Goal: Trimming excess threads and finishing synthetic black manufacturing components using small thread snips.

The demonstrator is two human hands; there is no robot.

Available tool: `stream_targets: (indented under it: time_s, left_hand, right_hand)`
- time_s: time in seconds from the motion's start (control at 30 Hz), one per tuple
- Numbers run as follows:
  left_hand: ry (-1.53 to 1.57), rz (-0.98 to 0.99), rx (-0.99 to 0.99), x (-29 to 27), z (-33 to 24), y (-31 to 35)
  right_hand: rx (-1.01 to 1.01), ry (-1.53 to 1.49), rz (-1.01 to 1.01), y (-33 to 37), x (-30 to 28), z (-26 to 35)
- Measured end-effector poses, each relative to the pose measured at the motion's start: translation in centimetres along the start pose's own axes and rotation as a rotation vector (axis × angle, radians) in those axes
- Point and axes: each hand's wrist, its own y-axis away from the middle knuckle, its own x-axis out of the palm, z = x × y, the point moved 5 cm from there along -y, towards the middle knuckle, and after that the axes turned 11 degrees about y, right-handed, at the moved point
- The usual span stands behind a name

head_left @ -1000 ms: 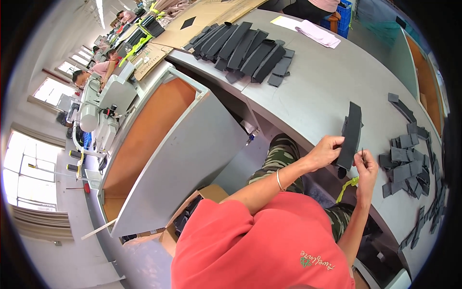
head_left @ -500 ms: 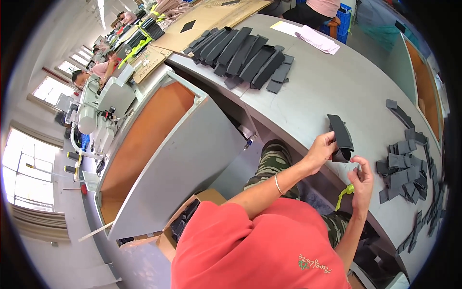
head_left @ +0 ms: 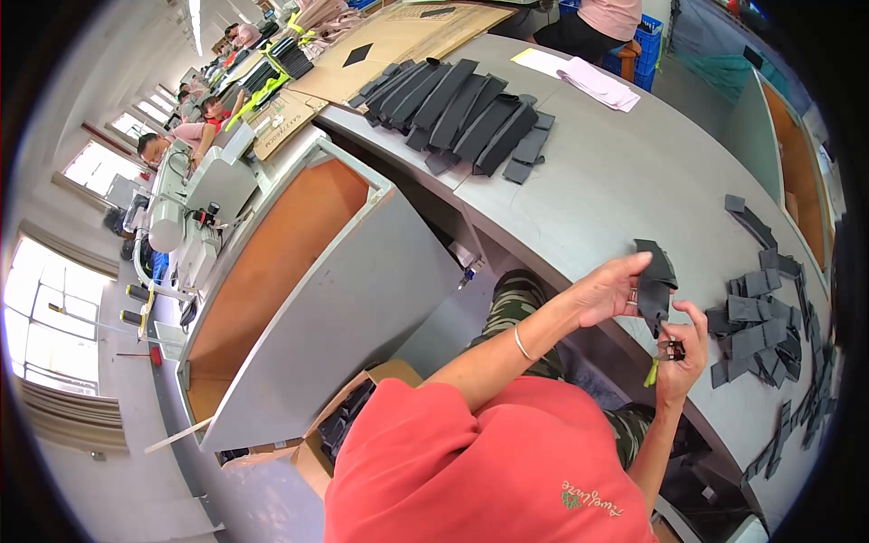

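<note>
My left hand [head_left: 612, 291] is closed on a folded black fabric strip [head_left: 655, 279], held up over the near edge of the grey table [head_left: 579, 195]. Close against the strip's lower end is my right hand [head_left: 686, 357], its fingers bent around a small dark object [head_left: 671, 350] with light gaps, too small to name. A yellow-green strip [head_left: 651, 373] shows just below those fingers. To the right of my hands, several black fabric pieces [head_left: 760, 335] lie in a loose heap on the table.
A row of folded black strips [head_left: 462, 113] lies at the far left of the table, with pink sheets [head_left: 597, 83] behind. A cardboard box [head_left: 317, 466] of dark pieces stands at my left. Sewing machines [head_left: 167, 222] and other people [head_left: 167, 145] are further off.
The black strip has come down slightly and turned in my left hand. My right hand has drawn up to its lower end, and a small dark object now shows in its fingers.
</note>
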Motion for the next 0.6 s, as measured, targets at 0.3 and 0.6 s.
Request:
stream_targets:
  time_s: [0.3, 0.6]
  left_hand:
    - [-0.466, -0.186, 0.176, -2.0, 0.9, 0.8]
    - [-0.898, -0.315, 0.217, -0.3, 0.1, 1.0]
  right_hand:
    - [0.007, -0.146, 0.087, 2.3, 1.2, 0.3]
    - [0.313, -0.324, -0.01, 0.4, 2.3, -1.4]
